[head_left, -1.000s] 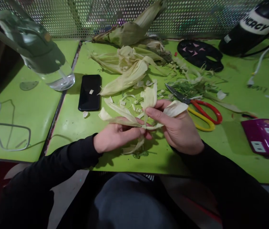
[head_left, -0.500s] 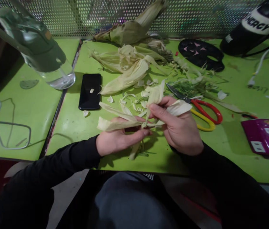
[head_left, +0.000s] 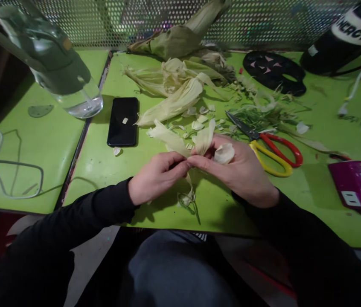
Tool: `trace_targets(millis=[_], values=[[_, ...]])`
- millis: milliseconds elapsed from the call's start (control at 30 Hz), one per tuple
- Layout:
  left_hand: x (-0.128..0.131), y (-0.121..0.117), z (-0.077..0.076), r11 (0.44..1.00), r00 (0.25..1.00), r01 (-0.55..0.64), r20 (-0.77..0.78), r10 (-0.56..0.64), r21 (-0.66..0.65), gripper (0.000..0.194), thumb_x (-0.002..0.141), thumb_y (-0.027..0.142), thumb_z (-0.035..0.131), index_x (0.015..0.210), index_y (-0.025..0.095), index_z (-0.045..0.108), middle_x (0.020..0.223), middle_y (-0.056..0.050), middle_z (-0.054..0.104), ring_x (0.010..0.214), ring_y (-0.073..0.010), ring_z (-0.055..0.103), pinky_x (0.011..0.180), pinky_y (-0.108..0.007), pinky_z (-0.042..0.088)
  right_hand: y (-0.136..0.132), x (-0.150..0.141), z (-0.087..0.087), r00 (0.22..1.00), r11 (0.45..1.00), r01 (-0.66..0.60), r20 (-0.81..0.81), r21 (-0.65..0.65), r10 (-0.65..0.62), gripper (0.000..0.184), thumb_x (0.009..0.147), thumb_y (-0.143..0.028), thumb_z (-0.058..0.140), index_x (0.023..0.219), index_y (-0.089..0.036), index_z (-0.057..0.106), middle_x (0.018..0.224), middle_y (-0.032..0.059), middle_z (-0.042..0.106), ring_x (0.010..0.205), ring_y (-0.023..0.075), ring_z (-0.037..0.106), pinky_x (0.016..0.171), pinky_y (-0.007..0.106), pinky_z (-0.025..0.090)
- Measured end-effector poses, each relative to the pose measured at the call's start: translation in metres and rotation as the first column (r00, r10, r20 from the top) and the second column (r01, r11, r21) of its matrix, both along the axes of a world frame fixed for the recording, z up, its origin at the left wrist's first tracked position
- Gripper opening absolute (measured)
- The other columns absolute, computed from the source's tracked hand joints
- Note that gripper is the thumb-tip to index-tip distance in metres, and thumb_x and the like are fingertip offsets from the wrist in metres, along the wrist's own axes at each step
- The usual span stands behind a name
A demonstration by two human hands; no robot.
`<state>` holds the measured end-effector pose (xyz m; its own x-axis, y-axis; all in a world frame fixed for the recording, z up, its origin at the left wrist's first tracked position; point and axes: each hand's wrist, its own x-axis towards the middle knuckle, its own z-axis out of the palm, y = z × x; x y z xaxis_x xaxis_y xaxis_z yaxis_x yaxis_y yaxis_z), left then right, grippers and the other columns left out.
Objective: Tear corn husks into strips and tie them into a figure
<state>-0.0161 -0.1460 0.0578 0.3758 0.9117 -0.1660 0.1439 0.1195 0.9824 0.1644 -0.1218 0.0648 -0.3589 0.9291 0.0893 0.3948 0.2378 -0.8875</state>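
Note:
Both hands meet over the front of the green table, fingertips touching. My left hand [head_left: 159, 175] pinches the base of a bundle of pale corn husk strips [head_left: 170, 138]. My right hand [head_left: 236, 168] is closed on the same corn husk, whose strips fan upward and out past its fingers. The exact grip point is hidden between thumbs and fingers. Below the hands lie thin green stalks and a scrap of husk [head_left: 187, 198]. Scissors [head_left: 257, 137] with one red and one yellow handle rest just beyond my right hand, blades partly over green shreds.
Larger corn husks [head_left: 176, 100] are heaped at the back before a perforated metal screen [head_left: 103, 25]. A black phone [head_left: 122, 123] and a water bottle [head_left: 74, 85] stand to the left. At right are a purple box [head_left: 358, 183], a black palette-shaped piece [head_left: 263, 70] and a black bottle [head_left: 340, 42].
My hands have drawn together, and my left hand has gone from loosely open under the husk to a pinch. The husk strips that lay leftward over my left hand now point up and away.

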Motion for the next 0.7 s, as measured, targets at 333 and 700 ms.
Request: trace_targets(millis=[333,700], values=[[0.003,0.0,-0.006,0.998,0.998,-0.036,0.045,0.038,-0.048,0.02,0.092,0.024,0.047,0.082,0.013,0.06,0.073,-0.001,0.06,0.048,-0.0052,0.042,0.046,-0.019,0.037,-0.004,-0.004,-0.003,0.993,0.991,0.119,-0.023,0.068,-0.118,0.015,0.089,-0.033,0.065,0.083,-0.021,0.061,0.074,-0.0002,0.063,0.069,0.0159,0.056,0.063,0.03,0.045],[0.002,-0.005,0.002,0.997,0.994,-0.061,0.089,0.056,0.047,0.015,0.083,0.026,0.056,0.073,0.016,0.059,0.065,0.002,0.049,0.066,-0.0105,0.045,0.066,-0.023,0.044,-0.009,-0.004,-0.006,0.988,0.996,0.081,-0.131,-0.039,-0.085,0.02,0.092,-0.045,0.062,0.089,-0.026,0.061,0.06,-0.0043,0.051,0.054,0.0136,0.05,0.053,0.029,0.043]])
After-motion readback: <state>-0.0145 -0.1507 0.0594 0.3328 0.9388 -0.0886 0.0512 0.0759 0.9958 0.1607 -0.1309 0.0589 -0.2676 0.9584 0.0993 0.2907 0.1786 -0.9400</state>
